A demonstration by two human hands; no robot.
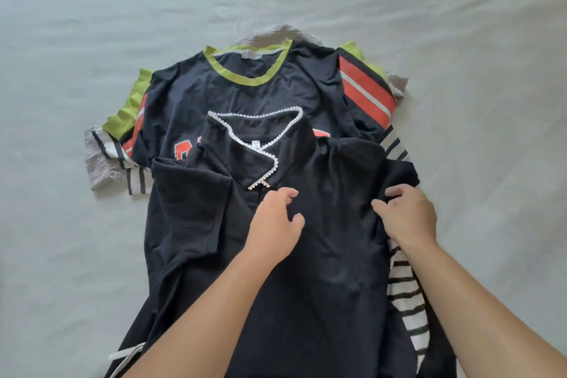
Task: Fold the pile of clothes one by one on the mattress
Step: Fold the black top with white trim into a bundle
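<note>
A dark navy top (325, 255) with a white-trimmed collar lies spread on the pile, front up. My left hand (276, 224) hovers over its chest just below the collar, fingers apart and holding nothing. My right hand (406, 216) pinches the fabric at the top's right sleeve and shoulder. Under it lies a navy jersey (245, 95) with a lime neckband and orange-and-white striped sleeves. A black-and-white striped garment (405, 291) shows along the right edge, partly under my right forearm. A grey garment (101, 159) sticks out at the left.
The pile rests on a pale grey-green mattress sheet (92, 24) that stretches out on all sides. A white strap or cord (125, 353) shows at the lower left edge of the navy top.
</note>
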